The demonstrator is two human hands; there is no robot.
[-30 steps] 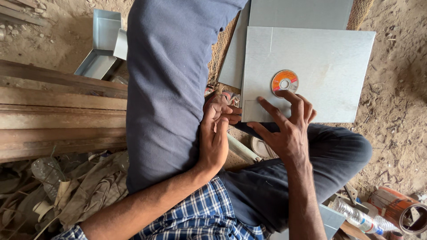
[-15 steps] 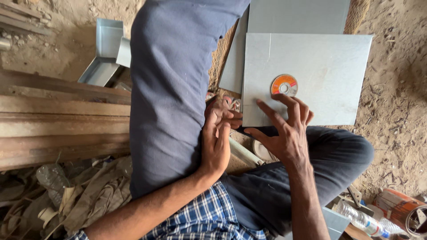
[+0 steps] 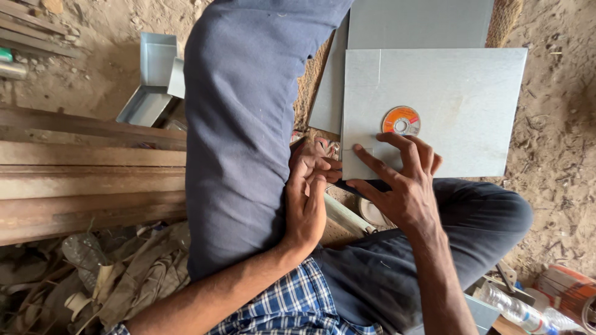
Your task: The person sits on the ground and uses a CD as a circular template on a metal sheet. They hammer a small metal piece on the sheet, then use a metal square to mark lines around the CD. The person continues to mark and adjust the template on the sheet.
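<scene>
- Head view, change noted: against the frames of a second and half a second ago, the right hand point(image 3: 406, 186) keeps its spread-fingered press on the near edge of the grey metal sheet point(image 3: 453, 105), and the sheet and disc show no shift. Judgement: the work is at a steadying stage, not a moving one.
- Head view, right hand: open and flat, fingers fanned on the sheet, gripping nothing.
- Head view, left hand point(image 3: 307, 192): loosely curled beside the sheet's near left corner, resting against the raised trouser leg point(image 3: 242, 136); whether it pinches anything cannot be told (fingertips are partly hidden).
- Head view, orange cutting disc point(image 3: 401, 121): lies flat on the sheet, just beyond the right hand's fingertips, apart from them.
- Head view, surroundings: wooden planks point(image 3: 87, 180) lie well left of the sheet; a plastic bottle point(image 3: 521, 310) lies below its right side.
</scene>
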